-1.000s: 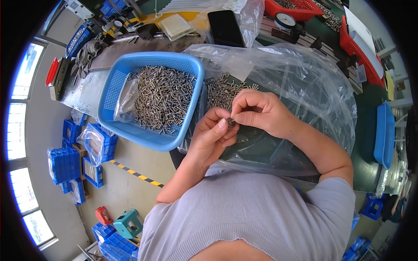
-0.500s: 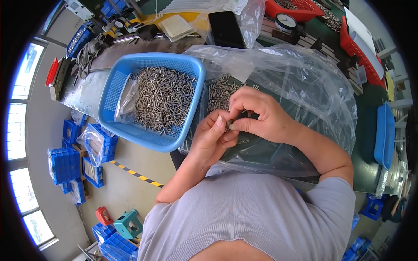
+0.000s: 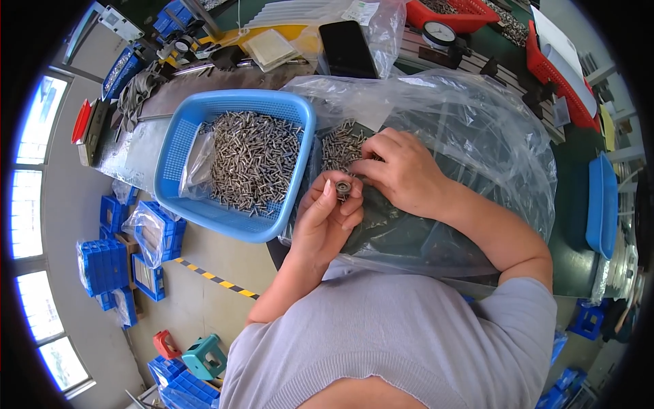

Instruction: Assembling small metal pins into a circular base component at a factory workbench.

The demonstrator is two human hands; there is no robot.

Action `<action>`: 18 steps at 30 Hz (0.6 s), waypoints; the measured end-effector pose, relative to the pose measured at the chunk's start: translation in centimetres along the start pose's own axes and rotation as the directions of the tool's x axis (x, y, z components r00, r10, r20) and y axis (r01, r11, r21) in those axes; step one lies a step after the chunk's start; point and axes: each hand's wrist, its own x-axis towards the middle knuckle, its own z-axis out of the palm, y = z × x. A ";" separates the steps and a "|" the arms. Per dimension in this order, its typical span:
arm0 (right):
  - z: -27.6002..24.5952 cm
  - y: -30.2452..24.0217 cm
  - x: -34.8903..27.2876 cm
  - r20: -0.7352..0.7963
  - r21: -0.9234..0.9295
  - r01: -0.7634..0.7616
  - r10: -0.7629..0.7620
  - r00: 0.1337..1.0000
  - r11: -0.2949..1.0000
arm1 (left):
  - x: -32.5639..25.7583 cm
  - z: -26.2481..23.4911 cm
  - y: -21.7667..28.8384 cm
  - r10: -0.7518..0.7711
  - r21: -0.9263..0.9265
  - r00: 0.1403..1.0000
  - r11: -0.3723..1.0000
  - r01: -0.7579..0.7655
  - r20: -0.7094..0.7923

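Note:
My left hand (image 3: 323, 221) is closed, pinching a small round metal ring (image 3: 343, 188) between thumb and fingers, its round face turned up. Just beyond it, my right hand (image 3: 403, 174) bends over the near right edge of a pile of small metal screw-like pieces (image 3: 340, 146). Its fingertips are drawn together close to the left fingertips; whatever they pinch is too small to make out. The pile lies on clear plastic sheeting. To its left stands a blue perforated basket (image 3: 235, 232) with many similar metal pieces (image 3: 252, 160) and a clear plastic bag (image 3: 197, 163) inside.
Clear plastic sheeting (image 3: 490, 150) covers much of the dark green table. Behind lie a black phone (image 3: 347, 49), a dial gauge (image 3: 439, 34) on a metal rail and a red basket (image 3: 453, 20). A blue tray (image 3: 601, 204) sits at the right; blue crates (image 3: 102, 262) stand on the floor at left.
My right hand has moved off the ring and opened a gap from it, its fingers turning down toward the pile. The ring now shows its face in my left hand.

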 end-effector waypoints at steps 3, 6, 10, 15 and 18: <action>0.1 0.1 0.0 0.020 -0.024 0.018 -0.017 1.000 1.000 | -0.1 0.0 0.0 0.002 0.002 1.000 1.000 -0.002 -0.007; -0.1 0.1 -0.1 0.030 0.000 0.017 -0.017 0.999 1.000 | 0.0 -0.1 0.0 0.002 -0.010 1.000 1.000 -0.002 0.005; -0.4 0.2 -0.4 0.048 0.033 -0.008 0.007 0.999 0.999 | -0.1 0.2 0.0 0.008 -0.022 1.000 1.000 -0.007 0.004; -1.9 -0.1 0.2 0.043 0.337 -0.145 0.139 0.989 0.930 | -0.2 0.5 0.2 -0.022 0.045 0.998 0.999 0.025 -0.067; -3.2 -1.3 0.5 0.289 0.628 -0.420 0.305 0.908 0.656 | -0.1 0.1 0.1 -0.054 0.065 0.998 0.996 0.055 -0.024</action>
